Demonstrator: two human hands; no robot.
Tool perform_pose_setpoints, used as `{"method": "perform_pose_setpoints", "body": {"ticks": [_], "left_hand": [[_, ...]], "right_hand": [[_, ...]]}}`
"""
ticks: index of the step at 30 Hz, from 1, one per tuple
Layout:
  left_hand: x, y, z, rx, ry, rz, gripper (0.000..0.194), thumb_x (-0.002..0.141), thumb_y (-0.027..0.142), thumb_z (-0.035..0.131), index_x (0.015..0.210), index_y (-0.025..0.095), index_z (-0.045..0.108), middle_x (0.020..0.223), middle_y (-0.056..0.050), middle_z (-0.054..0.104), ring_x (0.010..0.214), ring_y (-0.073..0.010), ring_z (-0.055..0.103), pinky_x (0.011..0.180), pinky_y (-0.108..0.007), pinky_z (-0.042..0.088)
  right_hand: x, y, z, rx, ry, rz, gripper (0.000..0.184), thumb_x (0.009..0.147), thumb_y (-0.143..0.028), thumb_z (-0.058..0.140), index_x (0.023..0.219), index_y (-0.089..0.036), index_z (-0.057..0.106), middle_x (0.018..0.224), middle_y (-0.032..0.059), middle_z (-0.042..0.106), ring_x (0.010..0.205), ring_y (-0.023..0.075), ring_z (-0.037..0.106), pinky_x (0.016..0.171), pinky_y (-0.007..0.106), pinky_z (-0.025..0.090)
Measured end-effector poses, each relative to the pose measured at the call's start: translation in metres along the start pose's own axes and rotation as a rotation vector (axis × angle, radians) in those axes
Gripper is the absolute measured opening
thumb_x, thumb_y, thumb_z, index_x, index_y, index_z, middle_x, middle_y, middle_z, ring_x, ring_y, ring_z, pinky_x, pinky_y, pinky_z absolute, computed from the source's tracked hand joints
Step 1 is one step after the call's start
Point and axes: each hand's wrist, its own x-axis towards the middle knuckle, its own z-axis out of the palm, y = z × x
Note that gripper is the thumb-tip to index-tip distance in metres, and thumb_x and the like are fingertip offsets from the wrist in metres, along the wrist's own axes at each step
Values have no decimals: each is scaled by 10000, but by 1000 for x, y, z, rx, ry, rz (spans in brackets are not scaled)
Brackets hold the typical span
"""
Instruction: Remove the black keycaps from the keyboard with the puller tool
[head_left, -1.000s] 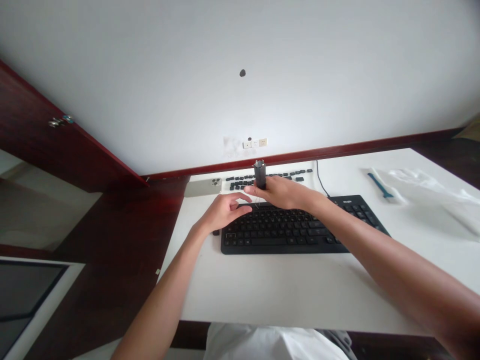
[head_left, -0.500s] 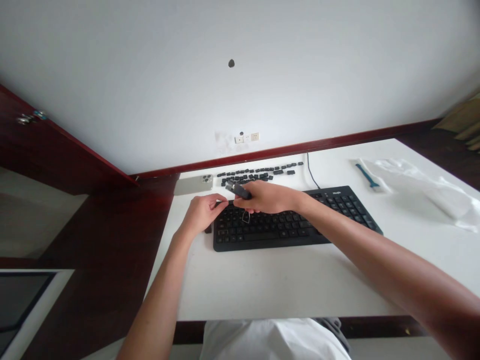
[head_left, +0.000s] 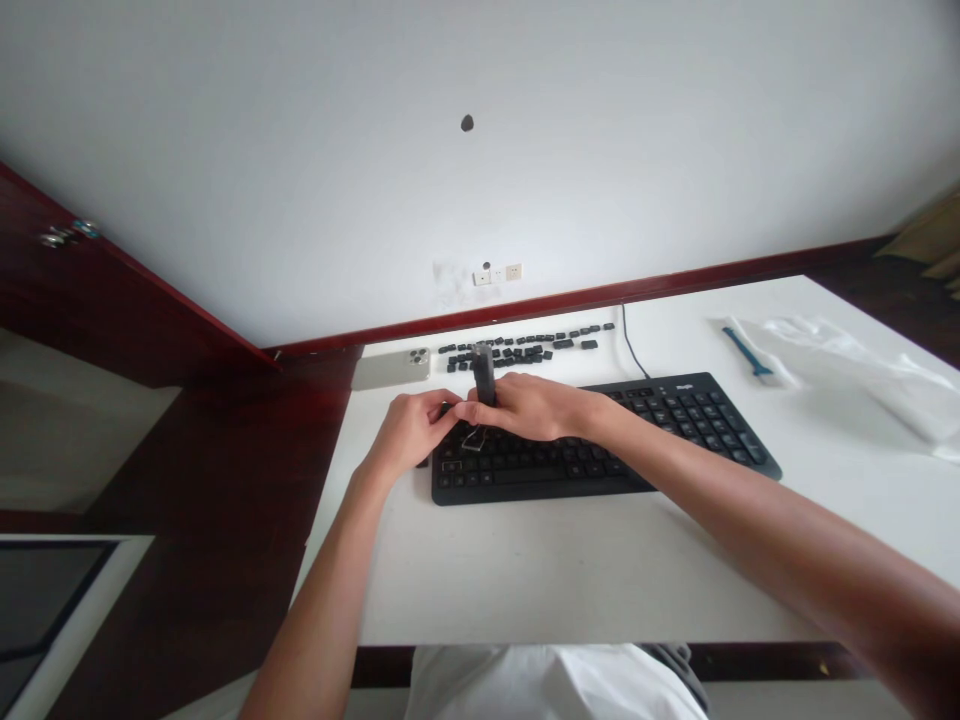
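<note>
My right hand [head_left: 532, 408] is closed round a dark keycap puller [head_left: 484, 375], held upright with its wire loop hanging down over the upper left keys of a black keyboard [head_left: 600, 445]. My left hand [head_left: 411, 428] is beside it, fingers curled and pinched at the wire loop, touching the right hand. A loose row of removed black keycaps [head_left: 525, 349] lies behind the keyboard on the white desk [head_left: 570, 570].
A phone [head_left: 391, 369] lies face down at the desk's back left corner. A blue brush [head_left: 744, 351] and a clear plastic bag [head_left: 847, 375] lie at the right. The keyboard cable [head_left: 628, 345] runs back to the wall. Dark red flooring is to the left.
The puller went from upright to tilted flat and is upright again. My left hand has moved in from open beside the keyboard until it pinches at the wire loop.
</note>
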Motion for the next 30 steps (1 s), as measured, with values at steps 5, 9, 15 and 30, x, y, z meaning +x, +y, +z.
{"method": "perform_pose_setpoints", "body": {"ticks": [5,9,15,30], "left_hand": [[2,-3,6,50,68,34,251,963,394,618,917,218,791,550,52,452,535,-111,392,588,-267,307],[4,-9,6,79,136,45,185,945,336,642,907,228,787,590,47,448,569,-118,436,609,-270,333],[4,-13,6,91,197,40,127,935,310,658,907,245,763,733,26,594,653,-125,538,679,-265,418],[79,-21,-2,275,53,51,201,845,424,759,882,235,705,858,-10,681,748,-174,578,663,-287,362]], "right_hand": [[0,14,-26,-105,268,-10,154,931,-275,595,868,-173,692,784,51,705,683,168,579,655,292,374],[-6,38,-62,-13,353,44,210,926,-283,594,1018,-172,747,749,33,709,655,156,607,628,274,408],[-20,71,-99,-113,552,154,244,907,-366,634,1016,-207,783,789,34,720,662,156,587,612,289,391],[-2,121,-80,-313,347,207,185,801,-358,773,884,-193,786,765,67,706,701,201,588,687,332,395]]}}
